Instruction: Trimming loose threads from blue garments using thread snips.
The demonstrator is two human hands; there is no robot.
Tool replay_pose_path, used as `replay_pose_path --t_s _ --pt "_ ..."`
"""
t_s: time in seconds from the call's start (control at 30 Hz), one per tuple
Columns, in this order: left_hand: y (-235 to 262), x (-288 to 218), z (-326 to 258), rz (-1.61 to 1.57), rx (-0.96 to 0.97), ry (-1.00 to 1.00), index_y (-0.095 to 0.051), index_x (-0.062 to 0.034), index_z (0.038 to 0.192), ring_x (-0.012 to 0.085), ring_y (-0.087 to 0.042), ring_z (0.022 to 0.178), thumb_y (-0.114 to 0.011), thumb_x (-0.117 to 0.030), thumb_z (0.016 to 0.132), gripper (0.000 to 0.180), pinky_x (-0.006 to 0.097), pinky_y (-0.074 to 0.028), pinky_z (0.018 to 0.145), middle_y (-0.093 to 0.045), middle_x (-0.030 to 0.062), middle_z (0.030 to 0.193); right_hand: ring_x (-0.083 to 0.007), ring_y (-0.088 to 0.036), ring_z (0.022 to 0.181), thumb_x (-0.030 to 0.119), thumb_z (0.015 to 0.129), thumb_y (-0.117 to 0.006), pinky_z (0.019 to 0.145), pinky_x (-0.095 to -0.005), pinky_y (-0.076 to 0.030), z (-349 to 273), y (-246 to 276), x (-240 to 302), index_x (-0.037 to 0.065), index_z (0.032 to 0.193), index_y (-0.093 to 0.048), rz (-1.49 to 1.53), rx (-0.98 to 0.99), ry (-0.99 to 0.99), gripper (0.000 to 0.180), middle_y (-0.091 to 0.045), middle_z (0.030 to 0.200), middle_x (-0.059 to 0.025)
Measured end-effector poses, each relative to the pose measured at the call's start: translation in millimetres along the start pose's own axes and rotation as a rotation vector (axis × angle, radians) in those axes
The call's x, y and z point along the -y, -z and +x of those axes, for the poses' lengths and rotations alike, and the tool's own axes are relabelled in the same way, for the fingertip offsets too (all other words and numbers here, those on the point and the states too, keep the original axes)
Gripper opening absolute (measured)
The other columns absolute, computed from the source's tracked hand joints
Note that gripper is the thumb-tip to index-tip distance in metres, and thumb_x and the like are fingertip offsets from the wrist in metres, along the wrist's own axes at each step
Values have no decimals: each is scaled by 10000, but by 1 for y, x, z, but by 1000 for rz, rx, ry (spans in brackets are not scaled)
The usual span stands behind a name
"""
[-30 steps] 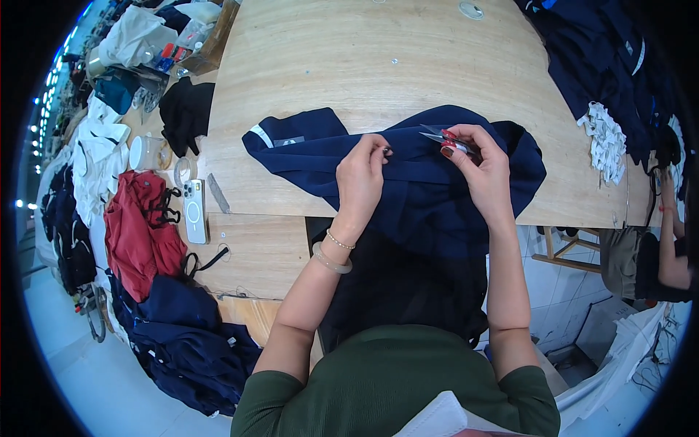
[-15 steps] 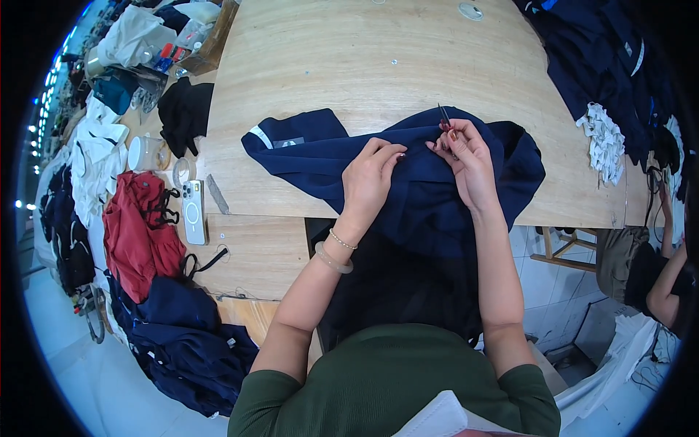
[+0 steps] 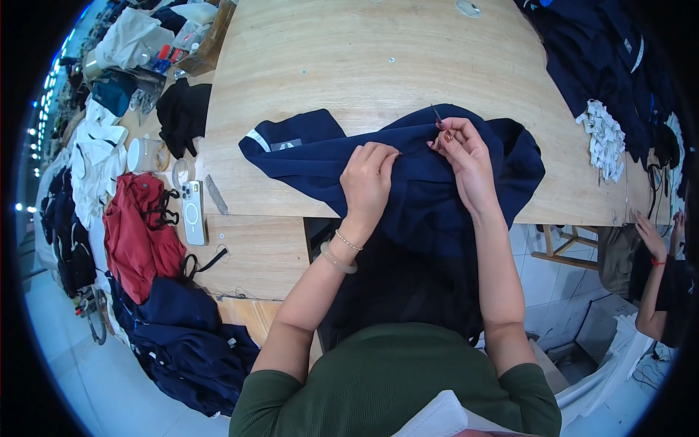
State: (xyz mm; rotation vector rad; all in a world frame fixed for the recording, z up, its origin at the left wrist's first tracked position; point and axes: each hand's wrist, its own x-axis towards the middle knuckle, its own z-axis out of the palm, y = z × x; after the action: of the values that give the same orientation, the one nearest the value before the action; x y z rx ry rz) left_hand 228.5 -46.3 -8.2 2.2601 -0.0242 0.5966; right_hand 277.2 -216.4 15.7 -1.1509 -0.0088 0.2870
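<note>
A navy garment [image 3: 422, 171] lies bunched along the table's near edge and hangs over it toward my lap. Its collar end, with a white strip and a grey label [image 3: 286, 145], points left. My left hand [image 3: 368, 178] is closed on a fold of the cloth, thumb and forefinger pinched together. Close to its right, my right hand [image 3: 467, 160] curls around small dark thread snips [image 3: 436, 115]. Their thin tips point up and away from me; the rest is mostly hidden by the fingers. The right fingertips are at the cloth.
On the left lie a phone [image 3: 193, 213], a red garment [image 3: 142, 233], a black cloth [image 3: 183, 113] and a plastic tub [image 3: 148, 154]. White fabric pieces [image 3: 603, 142] and navy garments [image 3: 597, 65] are at the right. Another person's arm [image 3: 653, 280] shows beyond a wooden stool [image 3: 564, 244].
My hands stay at nearly the same spot on the garment. The snips' tips have tilted slightly left. At the far right, the other person's arm and hand have shifted into fuller view.
</note>
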Motion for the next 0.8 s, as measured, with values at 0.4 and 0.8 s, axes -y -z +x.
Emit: replay_pose_path --t_s 0.4,0.8 --pt "7 -3 5 -155 12 161 -618 9 852 302 -627 711 -601 -33 880 53 354 -497 633 -636 133 783 -253 -532 803 70 766 -702 709 -350 -452 -1 -26 42 13 858 -649 -1264 133 393 120 -588 809 -77" --pt "3 -2 4 -192 -21 120 -615 37 874 165 -567 605 -594 24 885 27 266 -461 559 -614 98 742 -259 -536 844 35 730 -703 745 -363 -455 8 -44 49 10 796 -636 -1479 326 465 97 -577 803 -79"
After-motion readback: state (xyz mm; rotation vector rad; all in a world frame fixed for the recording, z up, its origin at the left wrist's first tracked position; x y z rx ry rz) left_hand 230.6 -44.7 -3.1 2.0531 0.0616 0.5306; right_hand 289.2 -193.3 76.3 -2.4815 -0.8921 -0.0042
